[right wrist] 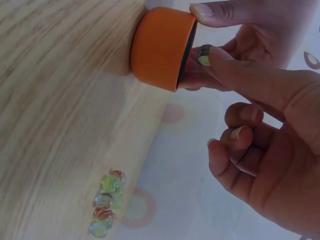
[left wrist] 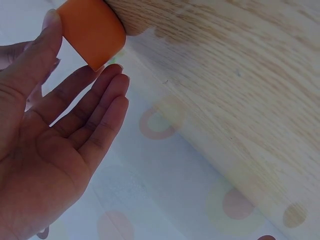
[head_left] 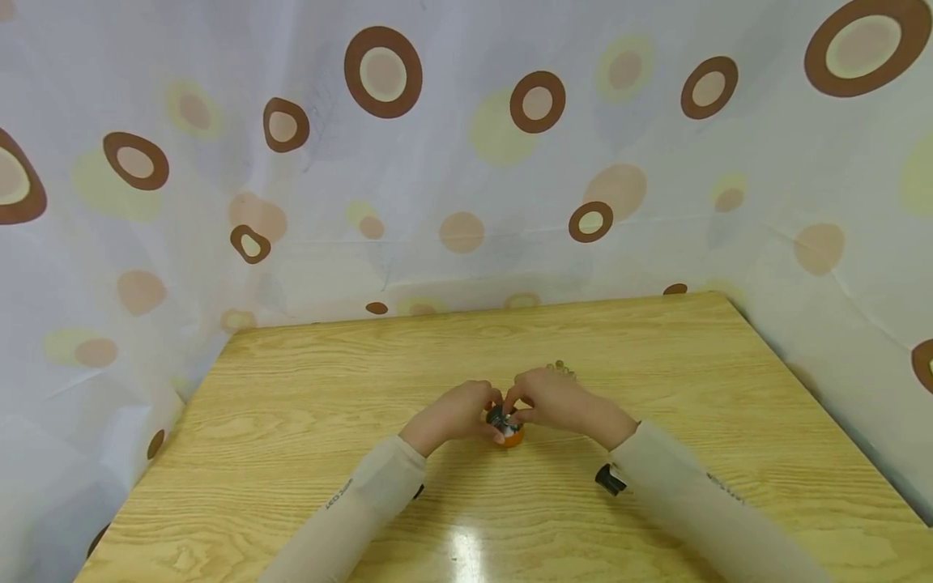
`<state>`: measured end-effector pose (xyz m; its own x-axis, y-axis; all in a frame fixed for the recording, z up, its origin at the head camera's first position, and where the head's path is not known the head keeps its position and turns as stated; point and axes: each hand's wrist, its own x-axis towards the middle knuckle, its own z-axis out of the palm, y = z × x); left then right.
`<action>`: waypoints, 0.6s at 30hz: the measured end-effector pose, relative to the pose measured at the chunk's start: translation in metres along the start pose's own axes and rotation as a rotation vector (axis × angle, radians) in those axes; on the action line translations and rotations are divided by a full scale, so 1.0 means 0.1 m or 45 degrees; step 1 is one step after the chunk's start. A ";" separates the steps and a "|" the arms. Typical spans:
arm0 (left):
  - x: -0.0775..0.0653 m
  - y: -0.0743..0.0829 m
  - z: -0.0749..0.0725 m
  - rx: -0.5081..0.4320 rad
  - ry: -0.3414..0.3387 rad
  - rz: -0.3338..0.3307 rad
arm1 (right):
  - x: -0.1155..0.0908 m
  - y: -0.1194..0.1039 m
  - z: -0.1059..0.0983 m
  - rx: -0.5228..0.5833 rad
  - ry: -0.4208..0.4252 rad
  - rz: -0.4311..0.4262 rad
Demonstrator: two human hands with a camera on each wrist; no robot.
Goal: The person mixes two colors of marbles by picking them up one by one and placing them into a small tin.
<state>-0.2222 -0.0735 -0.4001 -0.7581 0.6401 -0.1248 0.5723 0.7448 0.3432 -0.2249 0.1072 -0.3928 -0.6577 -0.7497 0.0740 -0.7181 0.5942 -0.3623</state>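
A small orange cup with a dark inside stands on the wooden table. My left hand grips it by the side, thumb near the rim, as the left wrist view shows on the orange wall. Thumb and forefinger of my right hand pinch a glass marble just over the cup's mouth. The other right fingers are curled toward the palm. Beyond the right hand, several clear glass marbles with coloured swirls lie grouped on the tabletop. What the cup holds cannot be made out.
The light wooden table spreads out around both hands. Behind it and at its sides hangs a white sheet with brown, yellow and peach spots. A glare patch shows near the front.
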 end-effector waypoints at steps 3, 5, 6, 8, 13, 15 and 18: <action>0.00 0.00 0.00 -0.005 0.002 0.006 | -0.01 -0.01 0.01 0.036 -0.011 -0.003; 0.00 0.00 0.00 -0.001 0.001 0.004 | -0.02 0.00 -0.01 0.047 -0.002 0.008; 0.00 0.00 0.01 0.002 0.001 0.002 | -0.03 0.00 -0.03 0.045 0.011 0.012; 0.00 0.00 0.01 0.017 0.000 -0.005 | -0.04 0.03 -0.07 0.048 0.044 0.028; -0.01 0.01 0.00 0.042 -0.008 -0.021 | -0.08 0.15 -0.23 0.076 0.121 0.103; 0.00 0.02 0.00 0.039 -0.010 -0.025 | -0.09 0.21 -0.30 0.105 0.140 0.142; 0.00 0.02 0.00 0.034 -0.006 -0.027 | -0.11 0.30 -0.39 0.129 0.167 0.186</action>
<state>-0.2210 -0.0720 -0.3991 -0.7689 0.6247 -0.1360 0.5642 0.7631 0.3152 -0.2478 0.1444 -0.3685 -0.7819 -0.6094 0.1315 -0.5906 0.6565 -0.4693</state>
